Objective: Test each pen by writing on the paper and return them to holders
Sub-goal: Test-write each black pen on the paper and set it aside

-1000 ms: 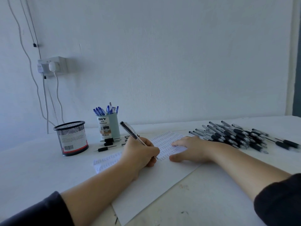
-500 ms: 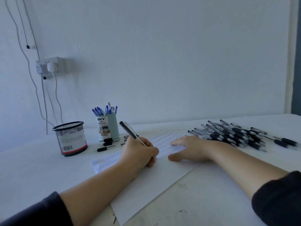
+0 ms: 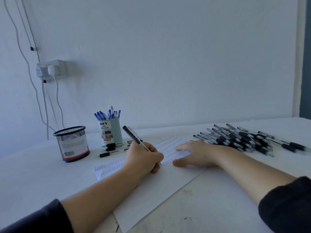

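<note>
My left hand (image 3: 143, 158) grips a clear pen with a black clip (image 3: 133, 136), its tip touching the white paper (image 3: 151, 194) just below rows of small written marks. My right hand (image 3: 196, 153) lies flat on the paper with fingers spread, holding it down. A large pile of black-grip pens (image 3: 242, 140) lies to the right of that hand. At the back stand a black mesh holder (image 3: 72, 143) and a pale green holder (image 3: 110, 132) filled with blue pens. A few black-grip pens (image 3: 111, 148) lie on the table in front of the green holder.
The white table (image 3: 33, 179) meets a white wall at the back. A wall socket (image 3: 52, 68) with plugs and hanging cables sits at the upper left. Dark sleeves cover both forearms at the bottom corners.
Hardly anything differs: the left hand keeps the pen on the paper with slight writing motion, the right hand stays flat, and the view has shifted a little.
</note>
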